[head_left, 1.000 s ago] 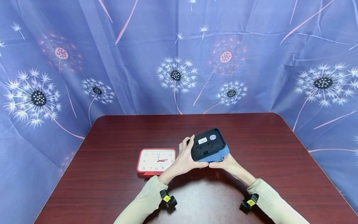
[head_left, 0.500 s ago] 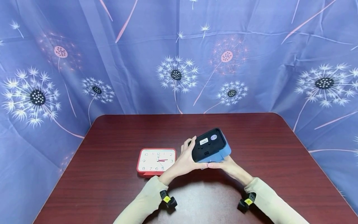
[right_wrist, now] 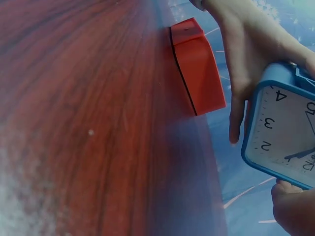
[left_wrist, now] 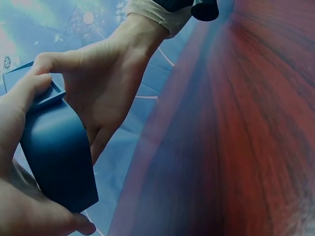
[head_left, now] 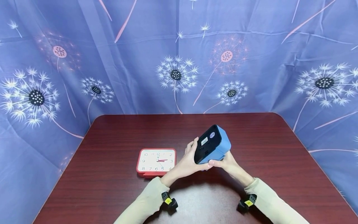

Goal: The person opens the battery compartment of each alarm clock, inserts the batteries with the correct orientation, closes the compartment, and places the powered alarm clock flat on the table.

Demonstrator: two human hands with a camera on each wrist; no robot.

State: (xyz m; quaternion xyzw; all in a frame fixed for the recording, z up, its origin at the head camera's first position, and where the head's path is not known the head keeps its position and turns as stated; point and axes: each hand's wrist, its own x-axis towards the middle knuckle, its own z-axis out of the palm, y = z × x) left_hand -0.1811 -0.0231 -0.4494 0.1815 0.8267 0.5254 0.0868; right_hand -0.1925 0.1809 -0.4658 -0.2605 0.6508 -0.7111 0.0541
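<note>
A blue alarm clock [head_left: 213, 147] is held above the table between both hands, its black back turned up toward the head view. My left hand [head_left: 188, 159] grips its left end, fingers over the back edge and thumb along the blue underside. My right hand [head_left: 230, 165] holds it from beneath at the right, mostly hidden behind it, and the thumbs meet at the near edge. The right wrist view shows the blue clock's white dial [right_wrist: 288, 128]. To the left, a red alarm clock [head_left: 156, 161] sits on the table, its white face showing; my left forearm passes close by.
The dark red wood table [head_left: 117, 133] has rounded far corners. Behind it hangs a blue curtain [head_left: 134, 68] with a dandelion print. Black wrist cameras are strapped over both sleeves.
The blue clock has tilted and turned in the hands, so its back looks narrower and more of its blue right side shows. My left hand has shifted slightly right. The red clock stays put.
</note>
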